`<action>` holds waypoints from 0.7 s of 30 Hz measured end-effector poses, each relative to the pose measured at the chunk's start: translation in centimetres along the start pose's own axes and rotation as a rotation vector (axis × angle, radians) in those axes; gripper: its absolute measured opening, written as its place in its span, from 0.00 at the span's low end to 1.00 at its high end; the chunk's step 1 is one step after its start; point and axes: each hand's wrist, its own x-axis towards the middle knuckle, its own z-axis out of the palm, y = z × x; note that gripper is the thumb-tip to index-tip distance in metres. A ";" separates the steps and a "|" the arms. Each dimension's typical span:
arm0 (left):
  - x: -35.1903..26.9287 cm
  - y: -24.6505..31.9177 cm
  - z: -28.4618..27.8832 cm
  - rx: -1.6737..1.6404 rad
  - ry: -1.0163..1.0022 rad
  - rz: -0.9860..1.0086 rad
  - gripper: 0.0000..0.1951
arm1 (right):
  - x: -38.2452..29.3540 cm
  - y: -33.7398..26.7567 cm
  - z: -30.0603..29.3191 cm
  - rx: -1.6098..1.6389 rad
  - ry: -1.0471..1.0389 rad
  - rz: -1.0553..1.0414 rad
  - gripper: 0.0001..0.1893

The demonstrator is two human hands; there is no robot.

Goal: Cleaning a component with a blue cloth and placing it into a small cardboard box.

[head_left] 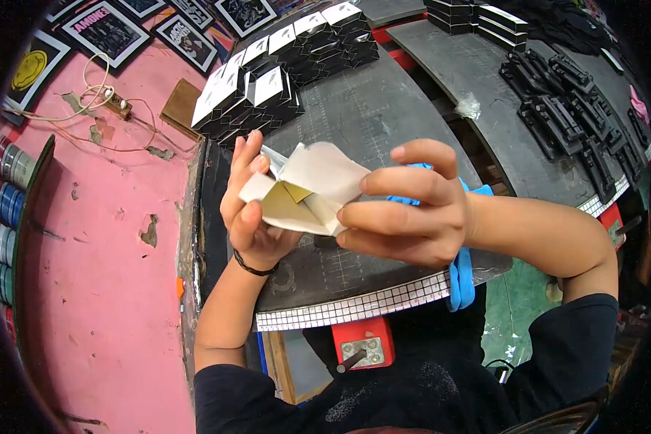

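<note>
Both my hands hold a small cardboard box (314,195) above a dark cutting mat. Its open end faces me, with the pale inside and spread flaps showing. My left hand (255,211) grips the left side, thumb near the front edge and a dark band at the wrist. On the right side, the fingertips of my right hand (412,209) press against a flap and the lower corner. Part of a small black object (325,241) shows on the mat (352,114) beneath the box. A bright blue item (461,282), possibly a glove or cloth, lies partly hidden under my right forearm.
Stacked black-and-white boxes (282,70) fill the table's far left. On the table at right lie several black metal or plastic devices (569,119), a crumpled clear plastic piece (468,106) and more stacked boxes (477,24). A gridded ruler strip (352,304) edges the near side.
</note>
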 end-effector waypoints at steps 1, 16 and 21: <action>0.3 0.0 0.1 0.069 -0.007 0.008 0.53 | 0.0 -0.1 0.1 0.002 0.002 0.001 0.11; 0.5 -2.1 0.1 0.309 0.017 -0.085 0.44 | -2.3 -0.2 4.3 0.247 -0.843 0.840 0.52; -0.4 -2.5 0.4 0.381 -0.050 -0.242 0.44 | 0.3 -1.3 2.6 0.896 -0.611 1.172 0.44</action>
